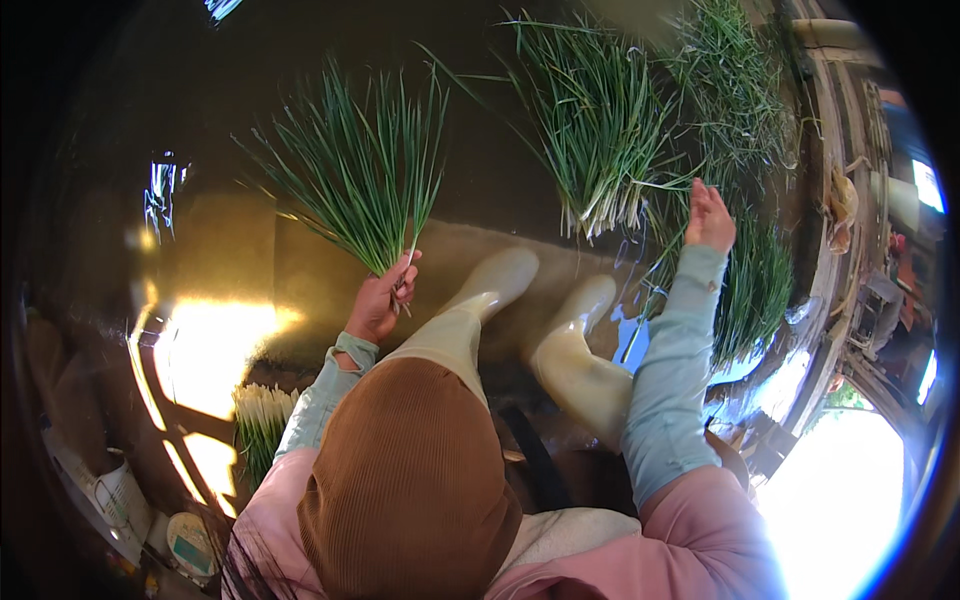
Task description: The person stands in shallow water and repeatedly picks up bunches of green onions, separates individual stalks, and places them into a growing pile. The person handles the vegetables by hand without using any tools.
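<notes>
My left hand (384,294) grips a fanned bunch of long green chive-like stalks (367,180) near its pale root ends, with the leaves pointing away from me. To the right, my right hand (709,217) is raised beside a larger pile of the same stalks (600,127), whose white ends face me. A thin stalk runs from that pile to the fingers; whether they pinch it I cannot tell. Below and beside the right hand lies another green heap (754,285), partly hidden by my forearm.
Pale rubber boots (574,352) stand on the wet, dark floor (480,127). Loose, tangled greens (739,97) lie at the far right, beside wooden boards (832,150). A bundle with white ends upward (262,412) is at my left, near a white container (120,499) and a round tub (191,544).
</notes>
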Motion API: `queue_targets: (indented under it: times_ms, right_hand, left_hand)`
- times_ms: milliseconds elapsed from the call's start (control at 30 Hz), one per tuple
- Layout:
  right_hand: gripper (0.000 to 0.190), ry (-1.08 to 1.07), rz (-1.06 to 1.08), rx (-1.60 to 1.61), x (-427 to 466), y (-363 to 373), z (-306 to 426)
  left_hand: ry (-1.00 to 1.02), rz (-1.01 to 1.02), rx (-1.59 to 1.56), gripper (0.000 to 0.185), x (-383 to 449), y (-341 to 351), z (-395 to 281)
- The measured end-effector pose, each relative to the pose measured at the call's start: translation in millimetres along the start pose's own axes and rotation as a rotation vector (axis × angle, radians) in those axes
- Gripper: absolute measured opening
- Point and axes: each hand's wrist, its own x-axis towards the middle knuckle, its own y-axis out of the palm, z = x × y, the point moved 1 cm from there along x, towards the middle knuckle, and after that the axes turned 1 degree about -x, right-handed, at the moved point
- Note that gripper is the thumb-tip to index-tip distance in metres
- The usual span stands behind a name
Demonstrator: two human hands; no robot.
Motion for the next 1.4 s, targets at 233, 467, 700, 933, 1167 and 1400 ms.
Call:
queue_targets:
  times_ms: [233,467,700,933,1167,1400]
  right_hand:
    - [0.027,0.333,0.734,-0.176,-103.9,105.4,-99.0]
    - [0.019,0.208,1.035,-0.649,-128.5,215.9,-141.2]
    - [0.031,-0.921,0.448,-0.911,-105.0,231.9,-161.3]
    - [0.031,-0.392,0.096,-0.663,-82.7,76.8,-105.9]
    - [0.094,-0.269,-0.117,-1.240,-91.7,-12.4,-114.6]
    - [0.098,0.057,0.007,-1.169,-48.8,22.1,-144.7]
  left_hand:
    - [-0.044,-0.005,-0.031,0.028,-10.7,-8.5,7.5]
    - [-0.086,-0.042,-0.013,0.028,-20.0,-17.3,13.2]
    - [-0.151,0.001,-0.047,0.026,-29.8,-38.6,18.1]
    - [-0.195,-0.026,-0.079,0.027,-23.2,-39.9,18.6]
    - [-0.209,0.026,-0.051,0.029,-10.2,-24.9,19.6]
    - [-0.125,-0.019,0.019,0.029,-7.2,-19.4,13.8]
